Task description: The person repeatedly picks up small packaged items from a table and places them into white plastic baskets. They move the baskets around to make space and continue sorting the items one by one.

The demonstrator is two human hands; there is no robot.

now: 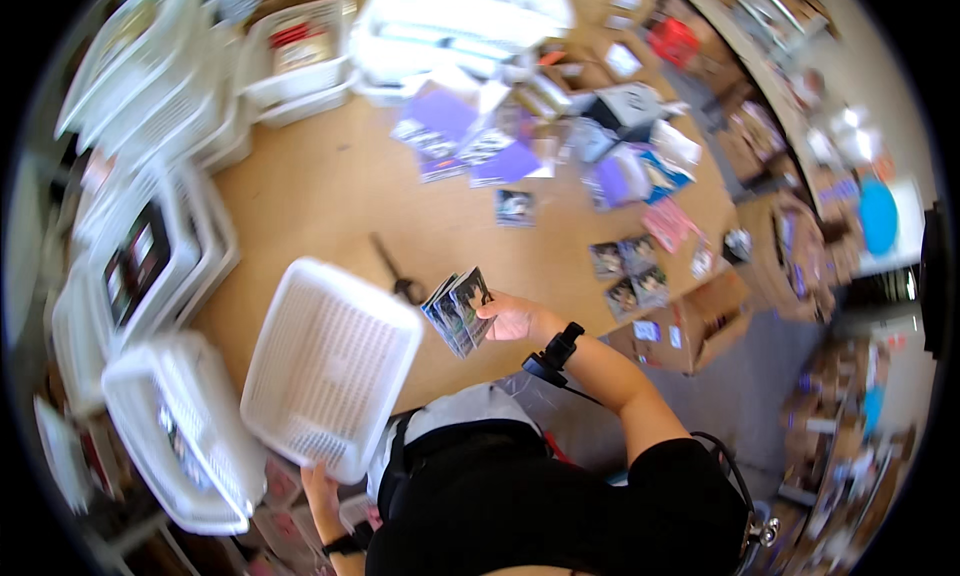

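My right hand (514,316) holds a small fanned stack of glossy picture cards (459,309) above the table's near edge. With its fingers at the near end of a white plastic basket (330,358), my left hand (320,487) grips the rim. The basket is tilted, and its slotted floor shows with nothing on it. A dark, slender tool (391,264) lies on the wooden table (300,186) just beyond the cards; blur hides its exact kind. One similar card (515,207) lies farther off, and several more cards (631,274) are grouped at the right.
Stacked white baskets (161,253) line the left side, with another (184,433) beside the held one. Purple-and-white printed packets (465,133) and a pink packet (670,223) lie on the table. A cardboard box (686,328) stands by its right edge.
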